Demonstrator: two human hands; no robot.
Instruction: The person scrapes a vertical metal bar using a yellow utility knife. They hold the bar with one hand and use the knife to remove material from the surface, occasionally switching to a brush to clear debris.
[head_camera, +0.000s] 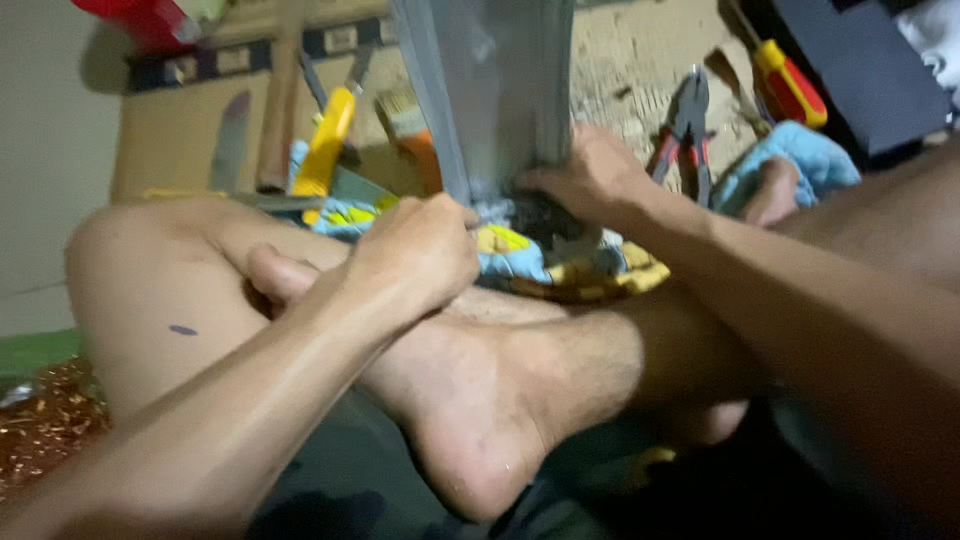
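- A tall grey metal box with flat shiny sides (495, 90) stands up on its end, right between the two hands.
- The right hand (590, 175) presses on the bottom of the box, fingers curled around its lower edge, holding it.
- The left hand (420, 250) is closed in a fist just beside the bottom of the box. It may grip something small, but I cannot tell what.
- Under both hands lies a blue and yellow printed cloth (530, 260), and the person's bare crossed legs (480, 390) are below that.
- Just past the right hand lie red-handled pliers (685, 130), and farther off a red and yellow screwdriver (785, 80).
- Past the left hand lie a yellow-handled tool (325, 140) and a paintbrush with an orange handle (410, 125).
- The box could tip over, because it is tall and held only at the bottom.
- Its thin metal edge could cut a finger if a hand slips.
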